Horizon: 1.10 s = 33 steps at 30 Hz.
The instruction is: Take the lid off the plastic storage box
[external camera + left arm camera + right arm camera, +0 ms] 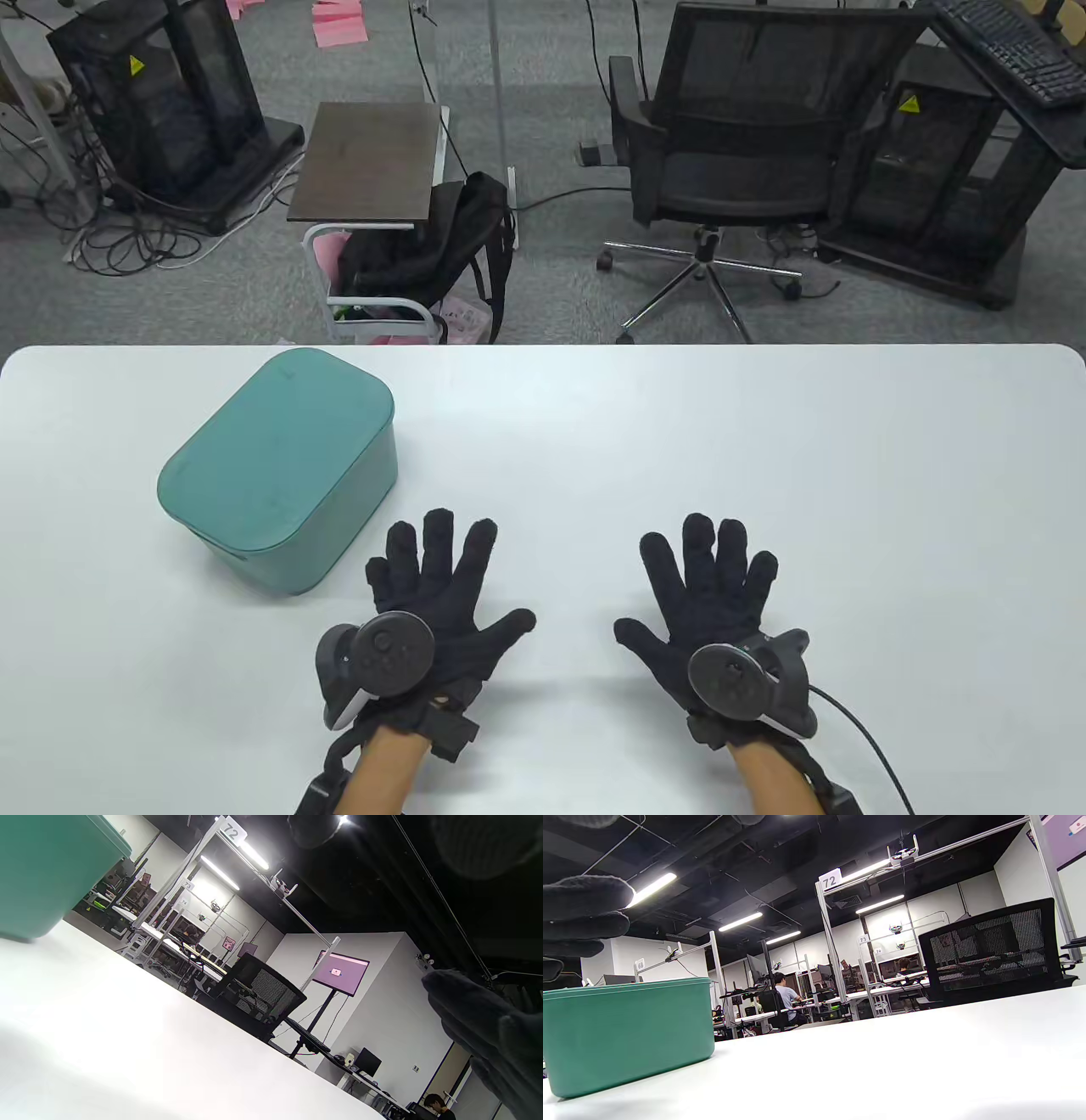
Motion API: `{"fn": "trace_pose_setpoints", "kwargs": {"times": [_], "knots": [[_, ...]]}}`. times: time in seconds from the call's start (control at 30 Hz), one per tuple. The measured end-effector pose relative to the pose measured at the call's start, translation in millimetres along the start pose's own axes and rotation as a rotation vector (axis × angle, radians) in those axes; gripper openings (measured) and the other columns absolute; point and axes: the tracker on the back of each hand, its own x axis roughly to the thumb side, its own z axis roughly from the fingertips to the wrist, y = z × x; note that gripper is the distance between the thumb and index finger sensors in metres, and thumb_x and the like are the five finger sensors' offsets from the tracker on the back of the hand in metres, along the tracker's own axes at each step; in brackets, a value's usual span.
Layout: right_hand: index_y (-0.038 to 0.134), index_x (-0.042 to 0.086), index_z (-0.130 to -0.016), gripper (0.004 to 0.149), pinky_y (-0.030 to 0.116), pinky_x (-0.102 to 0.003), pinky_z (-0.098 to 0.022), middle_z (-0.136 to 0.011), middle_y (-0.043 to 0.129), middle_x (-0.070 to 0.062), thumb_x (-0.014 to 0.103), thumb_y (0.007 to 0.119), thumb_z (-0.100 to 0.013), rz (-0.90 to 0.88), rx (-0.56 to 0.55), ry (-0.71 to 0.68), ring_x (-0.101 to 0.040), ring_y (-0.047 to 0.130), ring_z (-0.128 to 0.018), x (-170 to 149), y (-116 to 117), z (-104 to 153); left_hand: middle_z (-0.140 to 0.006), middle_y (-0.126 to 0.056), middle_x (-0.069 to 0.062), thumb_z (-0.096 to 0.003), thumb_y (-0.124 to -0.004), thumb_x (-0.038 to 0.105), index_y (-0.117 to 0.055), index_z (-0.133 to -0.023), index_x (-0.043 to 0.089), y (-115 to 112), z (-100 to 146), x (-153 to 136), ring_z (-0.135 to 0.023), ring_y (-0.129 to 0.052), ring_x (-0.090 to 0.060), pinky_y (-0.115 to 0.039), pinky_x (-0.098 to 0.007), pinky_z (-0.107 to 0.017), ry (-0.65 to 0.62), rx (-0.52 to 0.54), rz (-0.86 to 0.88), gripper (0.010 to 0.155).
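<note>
- Your left hand and right hand lie flat on the white table in the lower middle of the table view, fingers spread wide, palms down, gripping nothing; the two hands are well apart from each other.
- Your teal storage box sits in the left part of the table view, just up and left of your left hand, not touching it. Its lid is on, seated flush over the top.
- From the right wrist view, you see the box at the lower left, standing upright on the tabletop, with your left hand's fingers stacked at the far left edge.
- From the left wrist view, the box wall fills the upper left corner, and your right hand's fingers show at the right edge.
- Beyond the far table edge, upper right of the table view, stands a black mesh office chair on grey carpet.
- Upper left shows a small side table with a black backpack against it, and a dark equipment cabinet with tangled cables.
- A keyboard rests on a tilted stand at the upper right corner.
</note>
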Motion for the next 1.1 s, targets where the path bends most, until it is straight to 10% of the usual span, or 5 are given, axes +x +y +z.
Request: {"fn": "trace_pose_setpoints", "kwargs": {"times": [0.73,1.1], "knots": [[0.026,0.027,-0.118,0.082,0.015,-0.077,-0.061,-0.12,0.012,-0.018,0.076,0.047,-0.055,-0.009,0.003,0.019,-0.052,0.008,-0.103,-2,0,0,-0.126,-0.018,-0.011,-0.0458,-0.053,0.092,-0.036,-0.122,0.042,2,0,0,-0.107,-0.008,-0.049,-0.012,-0.072,-0.066,0.015,-0.01,0.041,0.093],[0.028,0.027,-0.118,0.081,0.015,-0.077,-0.061,-0.12,0.013,-0.018,0.076,0.047,-0.056,-0.021,0.003,0.033,-0.052,0.009,-0.103,-5,1,0,-0.121,-0.02,-0.021,-0.053,-0.057,0.077,-0.044,-0.121,0.022,28,2,-6,-0.104,-0.008,-0.049,-0.012,-0.068,-0.067,0.139,0.031,0.343,0.089]]}}
